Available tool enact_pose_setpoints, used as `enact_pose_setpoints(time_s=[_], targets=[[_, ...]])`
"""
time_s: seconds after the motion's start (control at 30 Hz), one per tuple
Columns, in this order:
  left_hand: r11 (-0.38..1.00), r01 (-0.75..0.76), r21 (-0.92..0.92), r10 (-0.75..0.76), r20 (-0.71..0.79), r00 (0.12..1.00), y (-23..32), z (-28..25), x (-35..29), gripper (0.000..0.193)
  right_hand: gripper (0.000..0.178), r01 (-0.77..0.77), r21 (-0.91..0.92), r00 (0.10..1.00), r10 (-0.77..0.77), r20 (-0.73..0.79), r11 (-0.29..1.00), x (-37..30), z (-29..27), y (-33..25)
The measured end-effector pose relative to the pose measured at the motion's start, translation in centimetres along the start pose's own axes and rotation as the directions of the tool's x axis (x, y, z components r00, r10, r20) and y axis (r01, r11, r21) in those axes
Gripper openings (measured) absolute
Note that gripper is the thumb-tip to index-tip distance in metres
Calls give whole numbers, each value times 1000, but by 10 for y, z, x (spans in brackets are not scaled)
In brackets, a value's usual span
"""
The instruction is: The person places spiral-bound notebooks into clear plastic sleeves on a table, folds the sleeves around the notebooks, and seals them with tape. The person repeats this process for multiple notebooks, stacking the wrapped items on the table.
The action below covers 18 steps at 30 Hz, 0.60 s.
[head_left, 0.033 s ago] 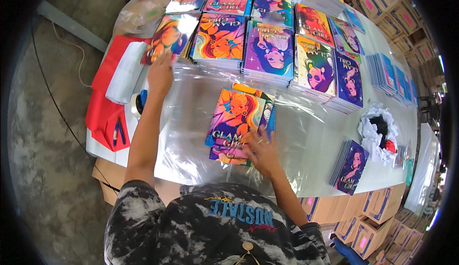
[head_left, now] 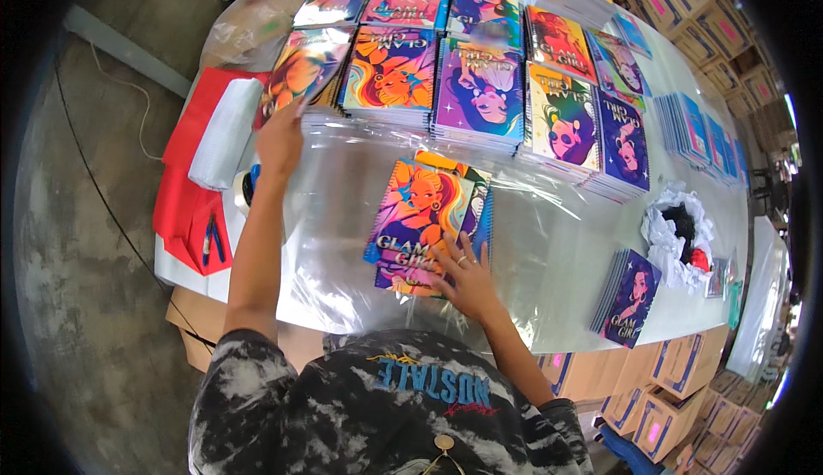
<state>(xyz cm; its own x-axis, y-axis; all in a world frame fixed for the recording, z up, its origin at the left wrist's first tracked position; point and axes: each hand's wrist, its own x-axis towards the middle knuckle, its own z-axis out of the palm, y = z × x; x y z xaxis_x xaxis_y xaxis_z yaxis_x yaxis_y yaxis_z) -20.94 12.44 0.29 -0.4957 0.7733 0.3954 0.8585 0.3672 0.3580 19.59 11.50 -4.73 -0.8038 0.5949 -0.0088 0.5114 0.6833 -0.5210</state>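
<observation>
Reaching far out, the left hand (head_left: 279,145) is at the near edge of the front-left notebook (head_left: 302,65), atop a stack at the left end of the front row. That notebook's long axis slants from near left to far right; its near end is tipped up, pinched between thumb and fingers, though the exact fingertip contact is partly hidden. Left arm nearly straight, running away from the body, back of the hand uppermost.

Centre of the table: a small fanned pile of notebooks on clear plastic sheeting (head_left: 330,192). Top notebook (head_left: 420,192), orange-haired figure on the cover, lies face up, long axis running away from the body, far end leaning slightly right. Figure's head points away; lettering sits at the near end. Purple and blue edges of others show beneath.

Right hand (head_left: 467,285), ring on one finger, lies palm down over the pile's near right corner, fingers loosely spread, clasping nothing. Right forearm comes in diagonally from lower right.

Left of the left forearm: white roll (head_left: 225,132) on red material (head_left: 176,205), pens (head_left: 212,242) nearer the body.
</observation>
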Motion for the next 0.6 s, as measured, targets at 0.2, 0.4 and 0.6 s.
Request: enact_pose_setpoints(time_s=[0.2, 0.4, 0.6], targets=[[392, 68, -917, -186, -7, 983, 72, -58, -33, 14, 46, -108, 308, 976, 160, -147, 945, 6, -31, 7], [655, -700, -285, 750, 361, 555, 74, 35, -111, 38, 36, 256, 446, 543, 254, -800, 858, 40, -147, -1], [815, -538, -213, 571, 146, 808, 79, 16, 58, 46, 24, -59, 479, 679, 387, -623, 876, 148, -177, 71]])
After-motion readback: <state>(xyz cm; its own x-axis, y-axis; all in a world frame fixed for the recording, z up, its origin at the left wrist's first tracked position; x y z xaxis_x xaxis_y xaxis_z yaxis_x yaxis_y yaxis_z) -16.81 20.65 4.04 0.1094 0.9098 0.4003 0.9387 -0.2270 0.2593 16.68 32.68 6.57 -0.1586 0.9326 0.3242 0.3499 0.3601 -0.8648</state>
